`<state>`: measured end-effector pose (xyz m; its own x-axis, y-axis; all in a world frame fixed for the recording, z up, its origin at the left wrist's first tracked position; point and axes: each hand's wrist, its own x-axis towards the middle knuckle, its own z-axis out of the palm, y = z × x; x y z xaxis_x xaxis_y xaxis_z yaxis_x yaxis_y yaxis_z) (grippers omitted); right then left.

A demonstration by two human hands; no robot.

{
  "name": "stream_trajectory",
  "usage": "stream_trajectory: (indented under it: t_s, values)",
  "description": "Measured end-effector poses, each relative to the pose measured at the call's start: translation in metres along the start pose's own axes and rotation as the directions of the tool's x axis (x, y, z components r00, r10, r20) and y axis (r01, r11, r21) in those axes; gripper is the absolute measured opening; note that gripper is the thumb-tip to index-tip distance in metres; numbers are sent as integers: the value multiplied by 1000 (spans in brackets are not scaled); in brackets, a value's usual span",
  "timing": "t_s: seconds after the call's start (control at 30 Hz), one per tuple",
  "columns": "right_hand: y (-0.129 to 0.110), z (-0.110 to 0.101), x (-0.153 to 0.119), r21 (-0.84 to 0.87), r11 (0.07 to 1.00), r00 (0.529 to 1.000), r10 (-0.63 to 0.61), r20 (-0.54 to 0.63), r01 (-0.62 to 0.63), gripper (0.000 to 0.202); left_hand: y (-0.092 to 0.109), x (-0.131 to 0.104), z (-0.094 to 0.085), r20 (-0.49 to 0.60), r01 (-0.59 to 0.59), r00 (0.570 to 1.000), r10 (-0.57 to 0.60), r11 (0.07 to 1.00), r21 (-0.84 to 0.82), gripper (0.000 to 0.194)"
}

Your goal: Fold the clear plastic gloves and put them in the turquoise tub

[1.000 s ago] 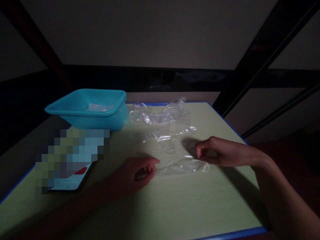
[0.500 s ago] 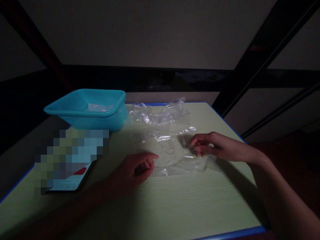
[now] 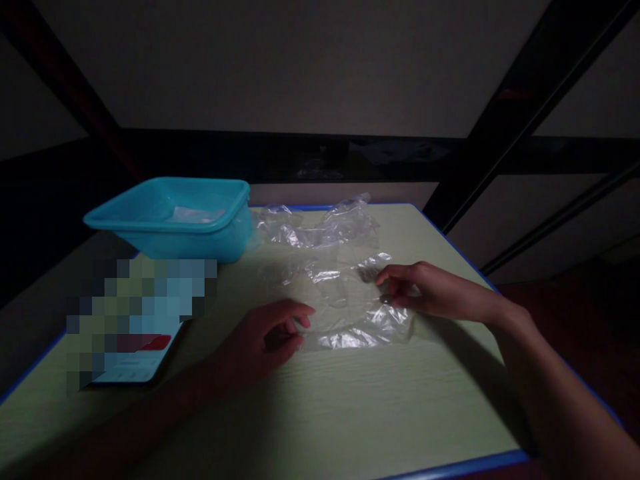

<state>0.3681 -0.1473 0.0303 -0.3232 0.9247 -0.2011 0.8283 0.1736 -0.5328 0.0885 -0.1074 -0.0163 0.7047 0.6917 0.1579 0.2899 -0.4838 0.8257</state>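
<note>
A clear plastic bag [image 3: 345,300] lies crinkled on the pale green table [image 3: 360,407]. My left hand [image 3: 277,333] is at its near left edge, fingers curled and pinching the thin film. At the right side of the bag, my right hand [image 3: 410,287] has its thumb and fingertips closed on the plastic. More crumpled clear plastic [image 3: 320,227] rests just behind, close to the table's back edge.
A turquoise basket [image 3: 200,243] with something whitish inside stands at the back left. In front of it lies a lit phone or tablet [image 3: 133,370], partly pixelated. A wall with dark bands rises behind the table's blue edge.
The near edge of the bag is more crinkled and shiny, with its right corner drawn in. My right hand has moved slightly left; my left hand has barely shifted.
</note>
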Motion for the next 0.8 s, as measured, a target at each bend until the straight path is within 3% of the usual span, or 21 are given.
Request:
stream_trajectory:
  t_s: [0.13, 0.23, 0.33, 0.47, 0.6, 0.8]
  values:
    - [2, -1, 1, -69, 997, 999, 38, -32, -40, 28, 0, 0, -1, 13, 29, 999, -30, 1000, 6, 26]
    - [2, -3, 0, -96, 995, 984, -53, -168, 37, 21, 2, 0, -1, -11, 17, 1000, -16, 999, 52, 28]
    - [-8, -3, -3, 5, 988, 961, -151, -232, 157, 12, 4, 0, 0, -9, -10, 1000, 11, 997, 73, 30]
    - [-33, 9, -3, 246, 926, 958, -264, -114, 285, 11, 3, 1, 0, 49, -31, 998, 28, 997, 68, 33]
    - [-47, 29, 3, 448, 850, 937, -342, 70, 277, 9, 2, 2, -1, 81, 38, 996, -39, 999, 6, 31]
    - [-42, 42, 12, 466, 853, 936, -328, 129, 235, 11, -3, 2, -2, 32, 130, 992, -126, 976, -178, 30]
